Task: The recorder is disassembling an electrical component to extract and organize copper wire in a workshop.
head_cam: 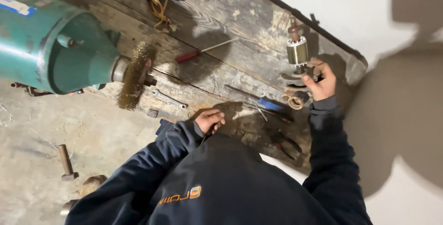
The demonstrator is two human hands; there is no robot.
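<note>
head view: a person leans over a worn wooden workbench [221,26].
right hand [321,83]: fingers curled at the base of a motor armature [297,52], seemingly gripping its lower end; the exact hold is hidden.
left hand [210,120]: loosely curled at the near bench edge; whether it holds anything i cannot tell.
armature place: far right of the bench, close to its edge.
axis: long axis upright, rusty shaft pointing up.
risk: it looks top-heavy; a slack grip could tip it off the right edge.
risk two: the wire brush wheel [134,75] on the green bench grinder [50,45] sits near the left sleeve; if spinning, it could snag cloth.
</note>
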